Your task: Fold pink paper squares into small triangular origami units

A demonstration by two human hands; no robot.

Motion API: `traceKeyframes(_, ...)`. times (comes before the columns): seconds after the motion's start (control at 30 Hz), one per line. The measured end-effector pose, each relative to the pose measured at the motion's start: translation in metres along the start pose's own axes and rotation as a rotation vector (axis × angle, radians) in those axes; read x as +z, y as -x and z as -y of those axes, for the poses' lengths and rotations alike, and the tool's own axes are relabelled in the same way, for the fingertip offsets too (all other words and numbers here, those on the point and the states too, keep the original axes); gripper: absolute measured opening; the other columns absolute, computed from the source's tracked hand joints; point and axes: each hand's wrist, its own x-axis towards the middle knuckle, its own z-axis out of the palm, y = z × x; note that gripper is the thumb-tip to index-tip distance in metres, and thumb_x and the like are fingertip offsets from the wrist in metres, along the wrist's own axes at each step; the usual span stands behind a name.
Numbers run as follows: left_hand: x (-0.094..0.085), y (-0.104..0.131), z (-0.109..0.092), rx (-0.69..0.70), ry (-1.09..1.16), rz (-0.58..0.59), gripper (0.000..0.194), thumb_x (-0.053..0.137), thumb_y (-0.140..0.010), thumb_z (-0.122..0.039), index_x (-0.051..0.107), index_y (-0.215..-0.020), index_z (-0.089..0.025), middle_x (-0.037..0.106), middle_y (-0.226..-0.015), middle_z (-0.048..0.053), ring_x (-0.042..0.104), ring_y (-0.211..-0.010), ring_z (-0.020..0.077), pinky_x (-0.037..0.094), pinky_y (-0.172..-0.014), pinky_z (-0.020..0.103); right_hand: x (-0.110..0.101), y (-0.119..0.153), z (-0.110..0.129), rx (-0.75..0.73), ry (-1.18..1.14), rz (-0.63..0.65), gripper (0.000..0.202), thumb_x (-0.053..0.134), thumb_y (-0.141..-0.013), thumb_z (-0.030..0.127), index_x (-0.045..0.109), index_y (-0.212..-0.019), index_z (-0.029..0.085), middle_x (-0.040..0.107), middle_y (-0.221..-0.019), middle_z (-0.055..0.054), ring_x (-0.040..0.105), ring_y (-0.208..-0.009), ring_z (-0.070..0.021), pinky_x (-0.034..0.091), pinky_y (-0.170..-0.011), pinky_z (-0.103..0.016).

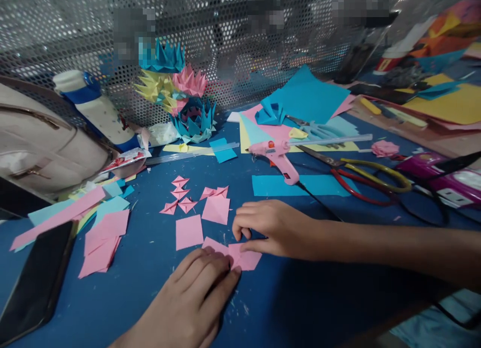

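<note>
Two pink paper squares lie side by side in front of me, the left one (215, 246) partly under my left hand (195, 293). My left thumb and forefinger close on the near corner of the right pink paper square (246, 259). Over that same square is my right hand (270, 228), its thumb resting on the paper and its other fingers bent apart from it. Flat pink squares (189, 232) lie just beyond. Farther off are several small folded pink paper pieces (180, 193). A pink stack of paper squares (101, 247) sits to the left.
A pink glue gun (278, 155) and its cord lie beyond my right hand, beside scissors (361, 177). A phone (37, 278), a bag (48, 137) and a bottle (97, 110) stand or lie at left. Folded paper flowers (191, 117) stand against the perforated metal panel (225, 47).
</note>
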Motion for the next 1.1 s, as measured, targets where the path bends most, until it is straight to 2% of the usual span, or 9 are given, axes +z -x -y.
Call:
traceKeyframes(0.13, -0.0053, -0.0044, 0.0015, 0.014, -0.009, 0.020, 0.044, 0.043, -0.089, -0.003, 0.063, -0.128, -0.008, 0.066, -0.114, 0.014, 0.058, -0.111, 0.0251, 0.051, -0.101, 0.042, -0.0028, -0.0007, 0.0036, 0.028, -0.042, 0.032, 0.010, 0.074, -0.086, 0.022, 0.066, -0.085, 0.016, 0.061, -0.079, 0.001, 0.053, -0.076, -0.0127, 0.035, -0.067, -0.024)
traceKeyframes(0.27, -0.0029, -0.0031, 0.0035, 0.022, -0.019, 0.005, 0.043, 0.043, -0.093, -0.006, 0.060, -0.132, -0.009, 0.066, -0.124, 0.013, 0.057, -0.118, 0.0242, 0.047, -0.105, 0.041, -0.0046, -0.0028, 0.0035, 0.052, -0.089, 0.059, 0.009, 0.073, -0.086, 0.020, 0.066, -0.082, 0.017, 0.062, -0.077, 0.001, 0.054, -0.076, -0.0132, 0.035, -0.067, -0.024)
traceKeyframes(0.43, -0.0059, -0.0025, 0.0046, 0.070, -0.045, 0.095, 0.041, 0.043, -0.099, -0.013, 0.058, -0.136, -0.009, 0.064, -0.134, 0.009, 0.053, -0.125, 0.0223, 0.039, -0.114, 0.040, -0.0009, -0.0008, 0.0026, 0.052, -0.090, 0.028, 0.012, 0.073, -0.088, 0.024, 0.067, -0.096, 0.017, 0.067, -0.089, -0.001, 0.058, -0.084, -0.0148, 0.038, -0.073, -0.025)
traceKeyframes(0.53, -0.0083, -0.0034, 0.0040, 0.076, -0.051, 0.103, 0.039, 0.044, -0.100, -0.016, 0.058, -0.137, -0.009, 0.064, -0.134, 0.008, 0.053, -0.125, 0.0220, 0.037, -0.115, 0.040, 0.0015, 0.0011, 0.0026, 0.008, -0.101, 0.032, 0.014, 0.070, -0.091, 0.025, 0.067, -0.103, 0.017, 0.068, -0.096, -0.003, 0.058, -0.090, -0.0160, 0.040, -0.077, -0.026)
traceKeyframes(0.67, -0.0078, -0.0032, 0.0031, 0.069, -0.050, 0.041, 0.038, 0.041, -0.103, -0.017, 0.060, -0.134, -0.010, 0.064, -0.135, 0.006, 0.053, -0.126, 0.0214, 0.030, -0.119, 0.040, 0.0026, 0.0014, 0.0024, -0.022, -0.115, 0.038, 0.012, 0.067, -0.093, 0.024, 0.067, -0.101, 0.016, 0.068, -0.096, -0.004, 0.057, -0.091, -0.0167, 0.040, -0.079, -0.028)
traceKeyframes(0.83, -0.0092, -0.0046, 0.0030, 0.107, -0.060, 0.068, 0.034, 0.044, -0.104, -0.019, 0.061, -0.131, -0.010, 0.067, -0.131, 0.007, 0.057, -0.124, 0.0203, 0.039, -0.114, 0.037, 0.0014, 0.0008, 0.0026, -0.023, -0.137, 0.050, 0.013, 0.065, -0.094, 0.024, 0.068, -0.104, 0.017, 0.067, -0.100, -0.005, 0.056, -0.094, -0.0182, 0.041, -0.082, -0.029)
traceKeyframes(0.9, -0.0083, -0.0057, 0.0029, 0.119, -0.048, -0.002, 0.032, 0.042, -0.105, -0.018, 0.065, -0.126, -0.010, 0.069, -0.127, 0.007, 0.060, -0.120, 0.0203, 0.040, -0.112, 0.037, 0.0006, 0.0006, 0.0026, -0.027, -0.135, 0.050, 0.018, 0.064, -0.095, 0.025, 0.067, -0.110, 0.017, 0.067, -0.103, -0.006, 0.056, -0.096, -0.0185, 0.042, -0.082, -0.028)
traceKeyframes(1.0, -0.0066, -0.0070, 0.0032, 0.115, -0.043, -0.062, 0.033, 0.039, -0.106, -0.015, 0.068, -0.121, -0.012, 0.070, -0.124, 0.003, 0.061, -0.116, 0.0195, 0.038, -0.113, 0.036, -0.0004, -0.0011, 0.0014, -0.037, -0.138, 0.053, 0.019, 0.063, -0.095, 0.025, 0.067, -0.113, 0.018, 0.066, -0.101, -0.005, 0.056, -0.094, -0.0173, 0.041, -0.079, -0.027)
traceKeyframes(1.1, -0.0074, -0.0081, 0.0043, 0.115, -0.059, -0.044, 0.033, 0.039, -0.107, -0.015, 0.069, -0.120, -0.013, 0.071, -0.123, 0.002, 0.062, -0.114, 0.0183, 0.034, -0.115, 0.034, -0.0009, -0.0049, -0.0017, -0.062, -0.148, 0.060, 0.017, 0.063, -0.095, 0.025, 0.068, -0.110, 0.018, 0.066, -0.099, -0.003, 0.055, -0.091, -0.0156, 0.039, -0.076, -0.025)
